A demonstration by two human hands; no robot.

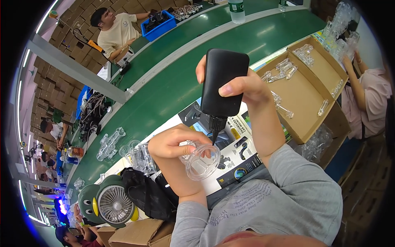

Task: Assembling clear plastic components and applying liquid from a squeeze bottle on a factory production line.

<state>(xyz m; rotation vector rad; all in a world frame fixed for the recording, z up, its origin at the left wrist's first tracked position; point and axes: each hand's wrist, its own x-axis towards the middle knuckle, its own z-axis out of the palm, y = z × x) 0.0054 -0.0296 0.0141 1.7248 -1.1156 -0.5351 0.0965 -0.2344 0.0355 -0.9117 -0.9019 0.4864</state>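
My right hand grips a black squeeze bottle, turned nozzle down. Its thin dark nozzle points at the rim of a clear plastic piece with a round flange; whether the tip touches the plastic I cannot tell. That clear piece is pinched in the fingers of my left hand, tilted, just below the nozzle. Beneath both hands lies printed cardboard on the green bench. Several more clear plastic parts sit to the left of my left forearm.
An open cardboard box with small clear parts stands at right. At lower left are a green bird-shaped fan and a black cloth bag. A blue bin and a bottle stand farther back. Other people work around the green bench.
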